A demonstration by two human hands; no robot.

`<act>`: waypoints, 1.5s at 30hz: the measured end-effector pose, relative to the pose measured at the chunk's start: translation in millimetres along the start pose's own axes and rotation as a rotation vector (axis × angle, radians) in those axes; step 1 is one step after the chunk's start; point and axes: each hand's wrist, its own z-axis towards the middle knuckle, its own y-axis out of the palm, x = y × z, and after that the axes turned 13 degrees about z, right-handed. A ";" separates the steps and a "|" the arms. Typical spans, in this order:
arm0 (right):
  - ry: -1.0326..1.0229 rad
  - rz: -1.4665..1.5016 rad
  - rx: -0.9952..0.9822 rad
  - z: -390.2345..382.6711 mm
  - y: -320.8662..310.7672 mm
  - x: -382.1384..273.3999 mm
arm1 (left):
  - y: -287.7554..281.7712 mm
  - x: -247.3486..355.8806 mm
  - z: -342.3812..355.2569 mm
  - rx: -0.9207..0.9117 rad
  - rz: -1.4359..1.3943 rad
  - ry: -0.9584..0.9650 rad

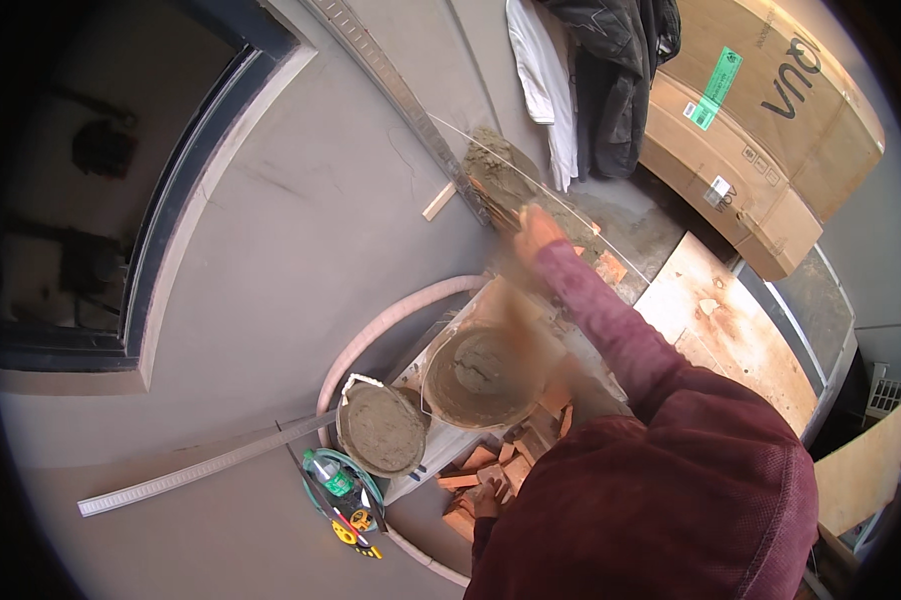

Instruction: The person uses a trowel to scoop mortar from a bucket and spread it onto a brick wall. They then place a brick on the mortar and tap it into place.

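Note:
My right arm, in a maroon sleeve, stretches up and away to the foot of the wall. My right hand [540, 232] is closed, and a dark flat tool [498, 212], partly blurred, sticks out of it beside a strip of wet mortar [501, 160]. Lower down, my left hand [490, 494] has its fingers curled over a brick in a heap of red broken bricks [516, 470]. Between the hands stands a wide bucket of mortar [471, 375]. A brown smear of motion [531, 320] covers its right side; I cannot make out what it is.
Left of the wide bucket is a second mortar bucket [381, 430]. A pink hose [371, 330] curves behind them. A green bottle [333, 475] and a yellow tape measure [359, 520] lie near. A taut string [546, 190] crosses the mortar. Cardboard boxes [731, 190] and a plywood sheet [711, 290] stand right.

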 end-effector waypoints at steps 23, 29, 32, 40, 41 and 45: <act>0.488 0.542 -0.280 58.1 60.4 39.8 | -37.3 9.3 -10.3 0.088 0.051 0.132; 0.025 -0.188 -0.336 43.4 44.3 -0.6 | -57.8 -23.2 10.0 0.104 0.047 0.190; 0.210 0.105 -0.334 70.1 55.7 16.8 | -53.6 -6.6 6.5 0.085 0.081 0.164; 0.694 0.716 -0.137 36.1 49.7 1.4 | -57.0 38.4 -10.6 0.061 0.185 0.140; 0.794 0.729 -0.120 18.3 30.8 -28.6 | -60.8 40.5 -15.9 0.068 0.188 0.139; 0.404 0.253 -0.090 8.4 43.8 20.9 | -56.1 64.9 -7.0 0.023 0.233 0.159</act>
